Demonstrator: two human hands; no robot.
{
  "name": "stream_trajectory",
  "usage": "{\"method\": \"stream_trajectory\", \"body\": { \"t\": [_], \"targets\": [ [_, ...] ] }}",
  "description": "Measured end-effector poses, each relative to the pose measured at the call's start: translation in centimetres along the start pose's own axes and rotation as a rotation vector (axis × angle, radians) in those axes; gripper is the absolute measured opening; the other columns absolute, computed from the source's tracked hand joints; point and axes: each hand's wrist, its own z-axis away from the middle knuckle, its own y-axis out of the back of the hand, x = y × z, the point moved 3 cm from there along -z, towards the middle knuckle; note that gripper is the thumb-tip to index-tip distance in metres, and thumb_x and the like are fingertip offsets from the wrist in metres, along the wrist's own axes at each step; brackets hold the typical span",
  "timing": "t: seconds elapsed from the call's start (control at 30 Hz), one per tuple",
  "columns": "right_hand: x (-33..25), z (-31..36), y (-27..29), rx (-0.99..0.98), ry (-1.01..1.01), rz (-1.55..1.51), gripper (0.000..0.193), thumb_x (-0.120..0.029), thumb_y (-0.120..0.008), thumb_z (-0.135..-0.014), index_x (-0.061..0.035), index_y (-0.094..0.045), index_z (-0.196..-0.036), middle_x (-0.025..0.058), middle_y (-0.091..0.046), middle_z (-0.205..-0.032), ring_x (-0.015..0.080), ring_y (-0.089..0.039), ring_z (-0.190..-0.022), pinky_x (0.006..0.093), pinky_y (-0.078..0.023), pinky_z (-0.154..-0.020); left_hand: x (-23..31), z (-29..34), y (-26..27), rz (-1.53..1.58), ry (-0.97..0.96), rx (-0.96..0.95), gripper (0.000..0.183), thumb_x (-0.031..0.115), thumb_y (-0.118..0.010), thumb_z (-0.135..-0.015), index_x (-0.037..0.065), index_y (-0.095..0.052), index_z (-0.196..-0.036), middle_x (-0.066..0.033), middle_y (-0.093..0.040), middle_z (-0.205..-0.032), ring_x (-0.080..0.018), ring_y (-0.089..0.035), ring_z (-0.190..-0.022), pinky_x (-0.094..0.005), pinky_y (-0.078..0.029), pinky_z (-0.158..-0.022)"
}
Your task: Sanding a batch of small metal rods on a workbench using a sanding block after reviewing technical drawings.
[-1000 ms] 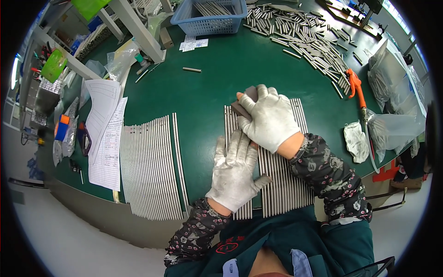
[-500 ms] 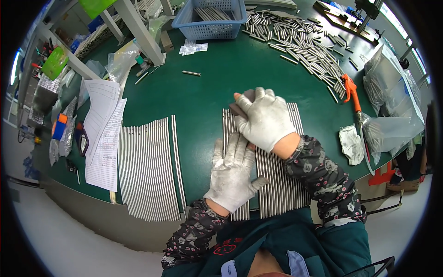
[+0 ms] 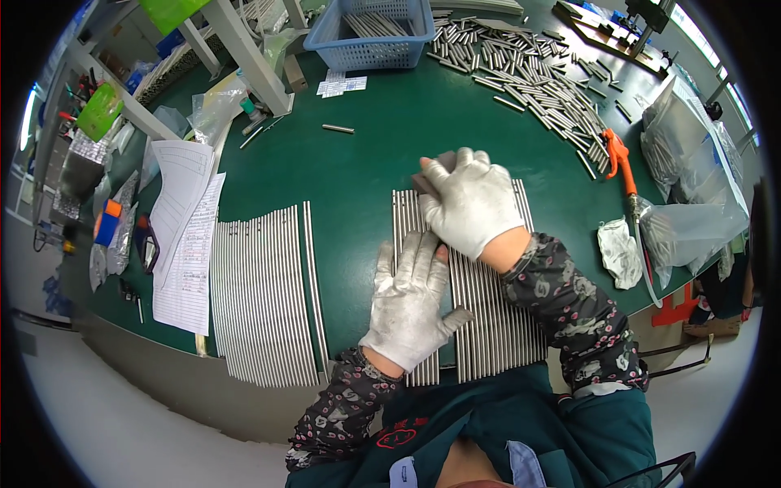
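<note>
Side by side on the green table lie long thin metal rods [image 3: 496, 325], right in front of me. My left hand [image 3: 407, 305], in a whitish glove, rests flat on their left part with its fingers stretched out and its thumb apart. Above it, my gloved right hand [image 3: 476, 203] is closed over a grey-brown block [image 3: 424, 185] that looks like a sanding block. The block sits at the far end of the rods; its underside is hidden. A narrow gap runs between two groups of these rods near my left thumb.
Another row of rods [image 3: 264, 301] lies to the left, beside paper sheets [image 3: 185, 276]. A blue basket [image 3: 370, 55] with rods stands at the back. Short metal pins [image 3: 529, 85] are heaped at the far right. Nearer are an orange air gun [image 3: 620, 159] and a white cloth [image 3: 618, 254].
My right hand has shifted slightly to the right with the block, still at the rods' far end. My left hand stays almost where it was.
</note>
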Motion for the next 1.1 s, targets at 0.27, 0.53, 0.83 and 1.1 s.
{"method": "stream_trajectory", "body": {
  "t": [0.27,0.53,0.83,1.1],
  "targets": [
    [0.1,-0.1,-0.1,0.021,-0.003,0.023,0.047,-0.039,-0.054,-0.088,-0.0137,-0.060,-0.128,0.0179,-0.059,-0.108,0.0318,-0.058,-0.100,0.0435,-0.049,-0.081,0.2,0.0,0.2,0.025,0.000,0.005,0.089,0.053,-0.069,-0.073,0.000,-0.042,-0.139,-0.0201,-0.039,-0.143,-0.0350,-0.030,-0.139,-0.0568,-0.016,-0.115],
    [0.2,-0.5,0.0,0.038,-0.035,0.078,0.040,-0.037,-0.053,-0.089,-0.0136,-0.064,-0.120,0.0128,-0.063,-0.106,0.0287,-0.059,-0.097,0.0421,-0.049,-0.080,-0.1,0.1,0.0,-0.042,-0.021,0.011,0.089,0.061,-0.061,-0.076,-0.001,-0.042,-0.138,-0.0212,-0.041,-0.141,-0.0363,-0.030,-0.138,-0.0568,-0.016,-0.115],
    [2.3,0.7,2.7,0.146,-0.005,-0.049,0.041,-0.030,-0.057,-0.084,-0.0111,-0.065,-0.120,0.0203,-0.061,-0.104,0.0334,-0.060,-0.094,0.0442,-0.050,-0.081,-0.3,0.1,0.2,-0.032,-0.024,0.012,0.091,0.055,-0.067,-0.074,-0.004,-0.041,-0.138,-0.0211,-0.040,-0.143,-0.0366,-0.032,-0.137,-0.0560,-0.017,-0.115],
    [11.1,6.7,2.9,0.414,-0.182,-0.113,0.045,-0.026,-0.061,-0.081,-0.0115,-0.062,-0.123,0.0225,-0.059,-0.109,0.0371,-0.058,-0.101,0.0440,-0.049,-0.087,0.0,0.2,0.2,-0.002,-0.029,0.040,0.093,0.049,-0.075,-0.068,-0.004,-0.042,-0.137,-0.0198,-0.039,-0.143,-0.0369,-0.032,-0.137,-0.0560,-0.019,-0.114]
  ]
}}
